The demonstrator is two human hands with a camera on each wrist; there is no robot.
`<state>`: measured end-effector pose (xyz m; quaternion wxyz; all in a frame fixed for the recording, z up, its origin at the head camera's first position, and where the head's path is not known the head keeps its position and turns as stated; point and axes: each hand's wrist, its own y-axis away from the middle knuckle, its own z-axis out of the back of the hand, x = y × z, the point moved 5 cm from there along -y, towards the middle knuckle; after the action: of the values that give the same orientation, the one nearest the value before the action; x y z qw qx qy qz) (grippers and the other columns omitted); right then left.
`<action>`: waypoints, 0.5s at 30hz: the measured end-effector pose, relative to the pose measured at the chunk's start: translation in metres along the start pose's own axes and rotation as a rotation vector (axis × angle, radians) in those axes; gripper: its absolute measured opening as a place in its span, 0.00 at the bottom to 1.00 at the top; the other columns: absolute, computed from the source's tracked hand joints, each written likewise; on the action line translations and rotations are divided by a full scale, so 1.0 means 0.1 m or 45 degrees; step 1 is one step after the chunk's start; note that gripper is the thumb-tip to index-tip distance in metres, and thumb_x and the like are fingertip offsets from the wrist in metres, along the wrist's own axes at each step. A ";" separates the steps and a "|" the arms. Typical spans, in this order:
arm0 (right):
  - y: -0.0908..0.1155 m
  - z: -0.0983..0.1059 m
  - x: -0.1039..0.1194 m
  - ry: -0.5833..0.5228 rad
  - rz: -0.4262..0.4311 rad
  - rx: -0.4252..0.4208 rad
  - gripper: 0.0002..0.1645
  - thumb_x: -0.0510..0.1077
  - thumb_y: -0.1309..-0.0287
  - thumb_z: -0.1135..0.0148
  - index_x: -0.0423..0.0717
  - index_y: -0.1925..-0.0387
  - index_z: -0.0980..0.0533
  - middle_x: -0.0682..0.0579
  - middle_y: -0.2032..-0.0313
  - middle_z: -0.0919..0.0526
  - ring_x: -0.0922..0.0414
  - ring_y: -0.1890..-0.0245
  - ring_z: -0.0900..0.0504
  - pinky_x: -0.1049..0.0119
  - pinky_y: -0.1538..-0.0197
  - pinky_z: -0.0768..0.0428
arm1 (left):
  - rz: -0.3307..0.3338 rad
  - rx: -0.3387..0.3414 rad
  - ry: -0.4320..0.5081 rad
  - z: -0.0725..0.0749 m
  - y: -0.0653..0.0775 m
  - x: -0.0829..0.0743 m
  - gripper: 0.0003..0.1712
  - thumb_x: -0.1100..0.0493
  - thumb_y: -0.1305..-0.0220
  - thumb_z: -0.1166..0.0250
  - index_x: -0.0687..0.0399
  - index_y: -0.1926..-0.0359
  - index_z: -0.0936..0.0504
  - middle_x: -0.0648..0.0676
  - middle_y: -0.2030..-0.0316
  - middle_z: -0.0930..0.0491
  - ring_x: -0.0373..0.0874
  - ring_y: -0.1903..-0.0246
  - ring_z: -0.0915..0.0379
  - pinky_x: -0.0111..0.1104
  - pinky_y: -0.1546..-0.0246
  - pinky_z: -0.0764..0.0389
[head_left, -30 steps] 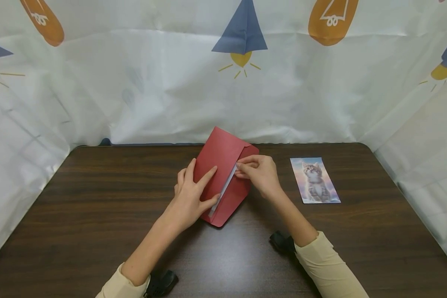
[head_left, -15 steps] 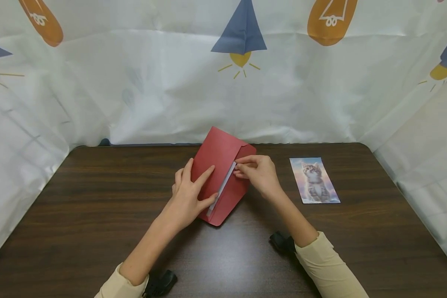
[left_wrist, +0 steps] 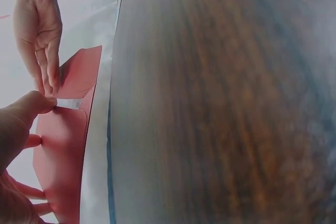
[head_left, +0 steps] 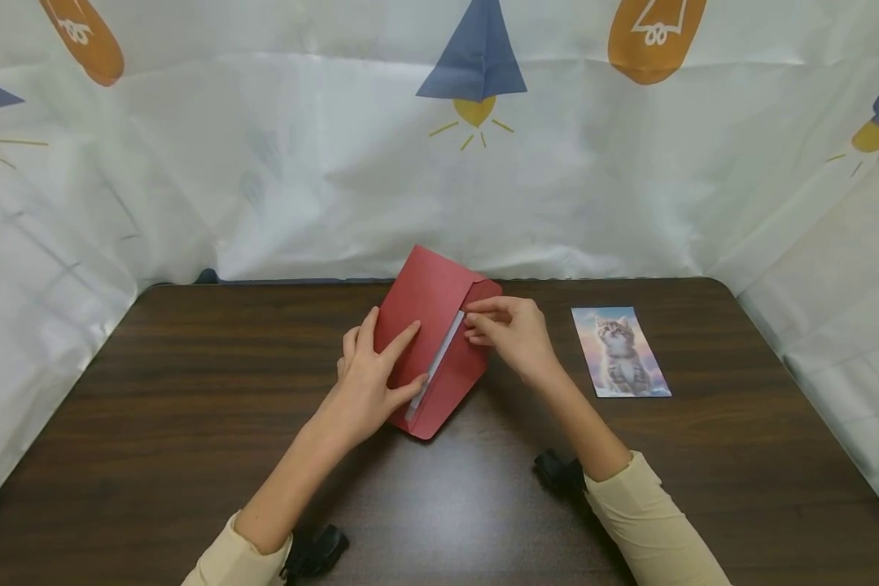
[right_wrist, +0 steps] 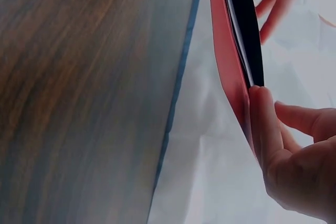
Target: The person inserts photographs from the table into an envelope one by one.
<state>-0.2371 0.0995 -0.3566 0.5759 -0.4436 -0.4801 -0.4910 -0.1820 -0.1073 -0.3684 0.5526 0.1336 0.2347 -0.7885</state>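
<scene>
A red envelope point(head_left: 428, 317) lies tilted in front of me with its flap side folded out. The edge of a white card or paper point(head_left: 439, 358) shows along its opening; the rest is hidden inside. My left hand point(head_left: 366, 391) holds the envelope, thumb at the opening's edge and fingers spread over the front panel. Fingers of my right hand point(head_left: 513, 330) touch the opening's upper corner beside the white edge. In the right wrist view the right thumb point(right_wrist: 294, 115) stands a little apart from the fingertips, and the envelope's dark inside is visible.
A kitten picture card point(head_left: 621, 352) lies face up on the dark wooden table point(head_left: 190, 456), right of the right hand. Behind the table hangs a white curtain point(head_left: 322, 179) with lamp prints. Dark devices point(head_left: 318, 553) are on both wrists.
The envelope has shifted slightly left and toward the table's back with the left hand. The right fingers have moved up slightly beside the white edge. The kitten card stays put.
</scene>
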 end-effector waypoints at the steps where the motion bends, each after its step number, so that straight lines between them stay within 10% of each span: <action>1: 0.00 0.01 0.00 0.005 0.000 0.001 0.14 0.31 0.29 0.37 0.26 0.47 0.17 0.31 0.53 0.12 0.57 0.63 0.10 0.65 0.57 0.11 | 0.001 0.001 0.001 0.00 0.00 0.00 0.42 0.56 0.37 0.22 0.51 0.24 0.27 0.74 0.22 0.49 0.74 0.29 0.47 0.70 0.42 0.27; 15: -0.03 0.28 0.12 0.189 0.073 -0.028 0.14 0.37 0.28 0.35 0.32 0.45 0.17 0.33 0.53 0.11 0.47 0.60 0.09 0.56 0.53 0.11 | -0.006 0.020 0.018 0.02 0.00 0.03 0.43 0.55 0.37 0.23 0.51 0.23 0.29 0.73 0.21 0.51 0.73 0.27 0.51 0.70 0.40 0.28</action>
<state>-0.2426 0.1254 -0.3403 0.6189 -0.4256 -0.4178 -0.5112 -0.1829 -0.1105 -0.3678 0.5480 0.1429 0.2327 -0.7907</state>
